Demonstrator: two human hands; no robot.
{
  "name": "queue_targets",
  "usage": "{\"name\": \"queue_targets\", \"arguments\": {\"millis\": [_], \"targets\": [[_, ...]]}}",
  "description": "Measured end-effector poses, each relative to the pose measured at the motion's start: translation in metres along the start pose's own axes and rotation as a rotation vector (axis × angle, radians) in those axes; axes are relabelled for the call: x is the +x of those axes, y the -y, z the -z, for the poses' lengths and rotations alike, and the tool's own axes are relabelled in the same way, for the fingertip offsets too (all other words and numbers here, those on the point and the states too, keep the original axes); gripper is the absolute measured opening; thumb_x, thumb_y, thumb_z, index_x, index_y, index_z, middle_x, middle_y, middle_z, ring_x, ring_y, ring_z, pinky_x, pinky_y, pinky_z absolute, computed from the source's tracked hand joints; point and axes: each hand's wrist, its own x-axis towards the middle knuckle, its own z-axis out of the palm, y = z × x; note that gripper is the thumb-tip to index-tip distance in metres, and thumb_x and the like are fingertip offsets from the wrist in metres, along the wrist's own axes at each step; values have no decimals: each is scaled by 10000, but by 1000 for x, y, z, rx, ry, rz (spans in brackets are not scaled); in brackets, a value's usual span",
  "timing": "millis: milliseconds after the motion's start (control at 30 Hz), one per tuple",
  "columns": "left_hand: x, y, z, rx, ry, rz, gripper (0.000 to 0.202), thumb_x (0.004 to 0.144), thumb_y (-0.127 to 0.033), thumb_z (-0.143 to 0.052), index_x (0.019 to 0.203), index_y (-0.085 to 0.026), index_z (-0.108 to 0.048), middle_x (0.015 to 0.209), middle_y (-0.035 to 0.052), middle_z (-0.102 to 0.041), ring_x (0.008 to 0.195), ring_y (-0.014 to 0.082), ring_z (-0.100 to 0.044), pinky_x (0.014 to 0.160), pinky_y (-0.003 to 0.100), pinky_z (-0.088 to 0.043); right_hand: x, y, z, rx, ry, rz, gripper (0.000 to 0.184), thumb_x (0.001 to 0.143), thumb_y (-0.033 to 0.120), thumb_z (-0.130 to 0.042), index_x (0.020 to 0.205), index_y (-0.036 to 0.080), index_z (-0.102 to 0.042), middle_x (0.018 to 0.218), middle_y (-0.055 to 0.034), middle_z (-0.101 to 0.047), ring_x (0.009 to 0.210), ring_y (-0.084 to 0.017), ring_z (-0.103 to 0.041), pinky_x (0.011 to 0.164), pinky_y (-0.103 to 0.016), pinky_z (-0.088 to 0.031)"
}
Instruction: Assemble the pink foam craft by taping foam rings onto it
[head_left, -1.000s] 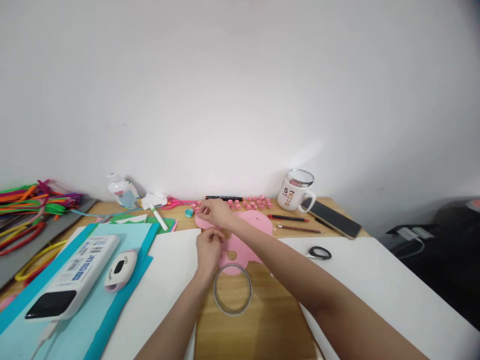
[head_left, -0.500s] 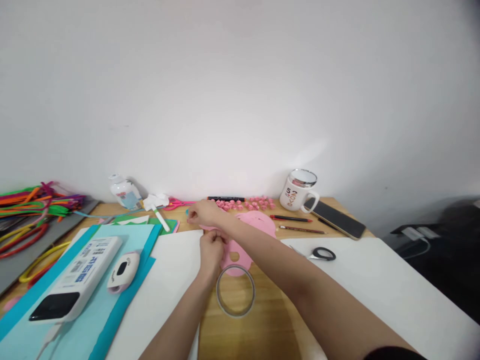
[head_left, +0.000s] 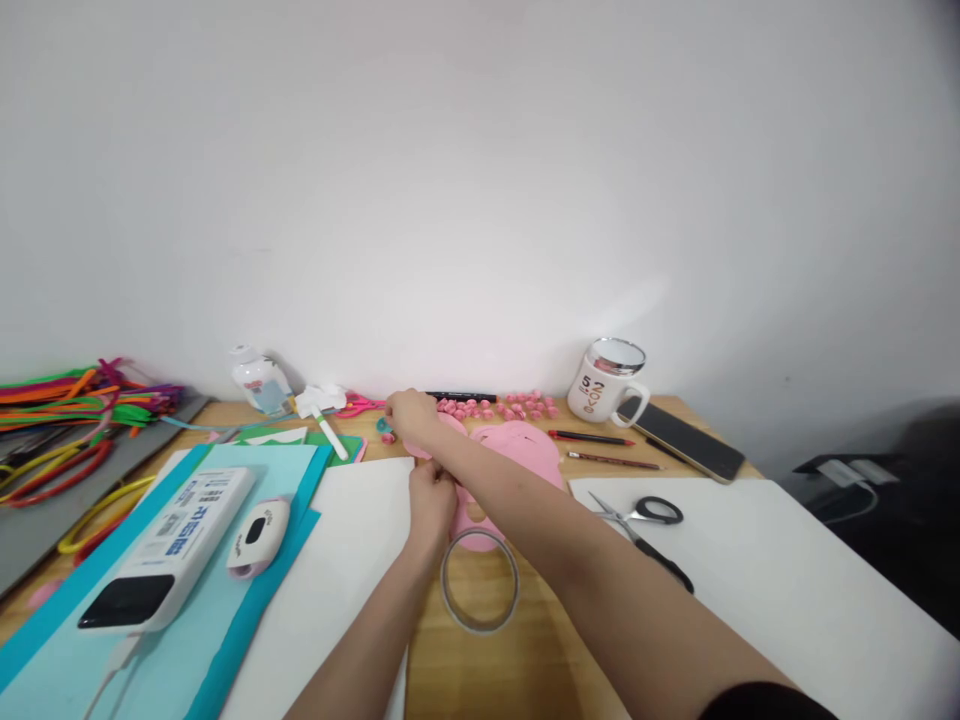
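Nearby, mug (head_left: 601, 392), tape (head_left: 480, 628), right forearm (head_left: 532, 515) crossing pink paper (head_left: 529, 452), left fingers (head_left: 441, 472) and right fingers (head_left: 394, 408) curled, hold unclear

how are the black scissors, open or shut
Open: the scissors' blade tips stand apart and the black handles are spread, though the arm partly hides one handle.

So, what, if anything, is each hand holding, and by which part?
It cannot be told: the left hand is by the pink paper, the right hand near the teal item, but neither grip shows clearly.
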Motion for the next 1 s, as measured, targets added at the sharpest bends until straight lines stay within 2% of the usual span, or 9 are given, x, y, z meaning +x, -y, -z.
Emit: {"name": "queue_targets", "arguments": {"millis": [267, 433, 500, 567, 600, 633, 667, 767, 1000], "targets": [[-7, -9, -2, 35, -33, -37, 181, 528, -79, -387, 478, -155, -543, 379, -36, -459, 328, 71, -351, 346, 176, -242, -16, -13, 29, 112, -74, 7, 182, 768, 213, -512, 860, 223, -669, 864, -48, -689, 798, -183, -627, 651, -260, -462], [-9, -15, -2, 58, -24, -45, 161, 540, -86, -409, 483, -149, -545, 383, -43, -462, 315, 58, -338, 329, 165, -244, -72, -37, 77, 341, -62, 157, 146, 774, 223, -545, 845, 181, -665, 813, -15, -687, 758, -131, -619, 648, -203, -457], [-9, -16, -3, 70, -18, -50, 136, 544, -95, -430, 471, -145, -533, 390, -42, -472, 319, 56, -354, 327, 160, -254, -110, -53, 102, 592, 224, 399, 145, 776, 208, -553, 843, 151, -668, 786, -18, -681, 717, -112, -619, 636, -188, -463], [-10, -17, -4, 88, -7, -57, 140, 549, -97, -423, 468, -143, -527, 392, -43, -476, 312, 50, -354, 318, 151, -251, -150, -71, 122, 735, 740, 572, 221, 746, 244, -607, 933, 138, -660, 792, -29, -685, 697, -117, -629, 632, -195, -480], [-11, -17, -5, 99, 0, -61, 151, 552, -94, -411, 474, -144, -530, 391, -44, -475, 304, 46, -346, 311, 146, -245, -167, -79, 129, 788, 981, 591, 293, 734, 261, -624, 992, 125, -642, 822, -49, -686, 716, -131, -639, 643, -207, -491], [-12, -17, -6, 111, 7, -66, 164, 552, -90, -398, 480, -144, -535, 389, -46, -473, 295, 42, -335, 303, 140, -237, -181, -88, 134, 831, 1115, 565, 332, 742, 274, -613, 1031, 110, -625, 852, -70, -684, 724, -139, -644, 654, -221, -498], [-13, -17, -7, 123, 15, -69, 174, 552, -85, -392, 487, -145, -541, 387, -47, -472, 287, 39, -325, 294, 137, -230, -192, -96, 136, 862, 1121, 503, 341, 747, 285, -606, 1033, 100, -624, 842, -78, -684, 715, -139, -644, 656, -224, -501], [-15, -17, -10, 163, 35, -82, 181, 550, -78, -403, 497, -145, -563, 401, -42, -489, 279, 39, -323, 270, 134, -221, -207, -116, 129, 803, 804, 283, 272, 721, 287, -626, 932, 119, -661, 745, -50, -680, 639, -120, -626, 601, -203, -487], [-15, -22, -8, 242, 42, -149, 213, 557, -59, -401, 486, -151, -579, 441, -29, -528, 331, 57, -385, 296, 143, -269, -188, -141, 92, 384, 87, 49, 103, 684, 168, -598, 752, 183, -674, 729, -34, -670, 649, -152, -601, 559, -228, -428]]}}
